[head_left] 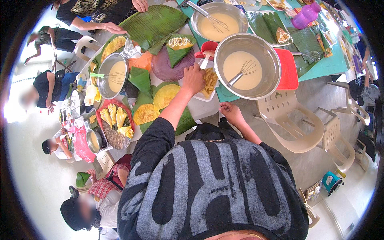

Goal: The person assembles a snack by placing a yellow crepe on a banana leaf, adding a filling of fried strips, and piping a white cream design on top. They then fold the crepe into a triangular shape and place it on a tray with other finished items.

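My left hand (pixel 194 80) is closed at the end of a white-handled utensil (pixel 205 62), whose head lies over a red container (pixel 208 47). Beside its fingers is a white tray (pixel 199 96) with yellow-brown strips (pixel 210 82). My right hand (pixel 232 114) is low by the table edge, fingers curled together; what they hold, if anything, is hidden. Ahead of it stands a large steel bowl (pixel 276 76) of pale batter with a whisk (pixel 240 74). Yellow flat rounds (pixel 166 96) lie on a banana leaf (pixel 186 120) left of my forearm. A leaf cone (pixel 176 56) with white-drizzled filling rests on a purple plate (pixel 160 68).
Another batter bowl (pixel 220 24) stands behind, beside a red tray (pixel 289 70). A third batter bowl (pixel 116 76) and a plate of filled yellow cones (pixel 116 114) are at left. A co-worker's hands (pixel 116 28) touch a large leaf (pixel 156 26). Beige chairs (pixel 294 120) stand at right.
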{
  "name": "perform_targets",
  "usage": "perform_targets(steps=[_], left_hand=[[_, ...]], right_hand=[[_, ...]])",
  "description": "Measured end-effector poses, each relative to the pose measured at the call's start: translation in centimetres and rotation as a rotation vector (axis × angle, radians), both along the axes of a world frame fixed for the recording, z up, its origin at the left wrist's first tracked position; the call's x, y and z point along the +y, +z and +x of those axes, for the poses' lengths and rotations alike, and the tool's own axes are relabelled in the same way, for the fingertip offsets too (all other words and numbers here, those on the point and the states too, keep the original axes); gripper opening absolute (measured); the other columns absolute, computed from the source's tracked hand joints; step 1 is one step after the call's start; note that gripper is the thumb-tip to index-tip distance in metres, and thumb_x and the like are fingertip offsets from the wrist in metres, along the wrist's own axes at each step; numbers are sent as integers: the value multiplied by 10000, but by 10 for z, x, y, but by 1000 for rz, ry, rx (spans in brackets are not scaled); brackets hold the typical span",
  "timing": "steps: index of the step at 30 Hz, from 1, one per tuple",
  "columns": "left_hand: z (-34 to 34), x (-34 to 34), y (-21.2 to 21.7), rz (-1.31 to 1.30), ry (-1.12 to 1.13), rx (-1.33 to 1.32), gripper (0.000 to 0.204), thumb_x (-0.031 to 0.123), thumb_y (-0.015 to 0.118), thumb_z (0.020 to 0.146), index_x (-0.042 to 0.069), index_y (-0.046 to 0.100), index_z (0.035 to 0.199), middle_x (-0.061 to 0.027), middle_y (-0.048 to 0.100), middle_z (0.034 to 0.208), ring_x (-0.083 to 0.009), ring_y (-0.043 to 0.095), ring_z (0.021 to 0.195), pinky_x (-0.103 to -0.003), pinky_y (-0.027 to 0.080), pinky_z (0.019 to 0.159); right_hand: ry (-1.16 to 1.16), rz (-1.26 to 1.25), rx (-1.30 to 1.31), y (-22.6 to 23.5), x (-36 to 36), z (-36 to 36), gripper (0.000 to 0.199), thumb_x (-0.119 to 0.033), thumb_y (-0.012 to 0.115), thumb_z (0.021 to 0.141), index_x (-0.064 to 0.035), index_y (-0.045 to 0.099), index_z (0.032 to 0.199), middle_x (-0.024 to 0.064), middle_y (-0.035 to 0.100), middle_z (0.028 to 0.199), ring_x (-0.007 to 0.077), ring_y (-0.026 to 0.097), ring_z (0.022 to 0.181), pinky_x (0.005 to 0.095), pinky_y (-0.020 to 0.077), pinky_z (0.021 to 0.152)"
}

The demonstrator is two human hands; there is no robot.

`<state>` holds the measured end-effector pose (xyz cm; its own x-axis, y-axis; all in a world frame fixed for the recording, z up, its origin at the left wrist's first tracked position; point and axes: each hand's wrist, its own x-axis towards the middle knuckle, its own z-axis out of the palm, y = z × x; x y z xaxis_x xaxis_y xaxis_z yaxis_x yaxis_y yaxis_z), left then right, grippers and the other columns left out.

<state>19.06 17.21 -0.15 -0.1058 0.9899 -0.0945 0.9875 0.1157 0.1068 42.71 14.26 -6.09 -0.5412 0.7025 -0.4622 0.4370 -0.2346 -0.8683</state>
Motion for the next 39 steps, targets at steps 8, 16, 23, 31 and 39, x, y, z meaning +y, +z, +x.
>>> perform_targets(steps=[8,16,23,31,39], left_hand=[[-4,-2,10,-39,9,-47,378,291,708,642,149,667,991,-122,520,1017,-289,519,986,-432,388,821],[0,-48,-6,263,457,-417,314,154,644,727,-20,614,986,-213,551,975,-384,551,905,-436,452,799],[4,-66,-25,123,566,-409,300,105,595,765,-53,581,1020,-239,622,869,-368,609,801,-437,479,730],[22,-116,-27,126,603,-632,316,143,645,759,-33,588,1016,-198,626,818,-338,614,727,-408,479,658],[3,-79,-6,322,309,-474,126,128,697,684,32,648,749,-157,570,946,-325,546,933,-382,438,804]], right_hand=[[36,11,-11,8,-2,-4,319,-219,651,795,-11,602,1032,120,649,831,200,627,770,311,489,726],[-142,52,-76,-13,9,-20,446,-279,620,815,-28,514,1169,159,655,845,274,645,806,357,492,724],[-80,127,-4,-15,12,-53,473,-167,606,780,-42,470,1215,140,651,816,304,636,769,380,486,714],[-94,28,-5,-20,6,-28,474,-84,557,769,-87,458,1233,115,627,761,242,632,719,363,488,671],[-131,-7,26,-18,0,-31,500,-95,579,764,-103,455,1247,105,606,728,225,611,667,343,484,649]])
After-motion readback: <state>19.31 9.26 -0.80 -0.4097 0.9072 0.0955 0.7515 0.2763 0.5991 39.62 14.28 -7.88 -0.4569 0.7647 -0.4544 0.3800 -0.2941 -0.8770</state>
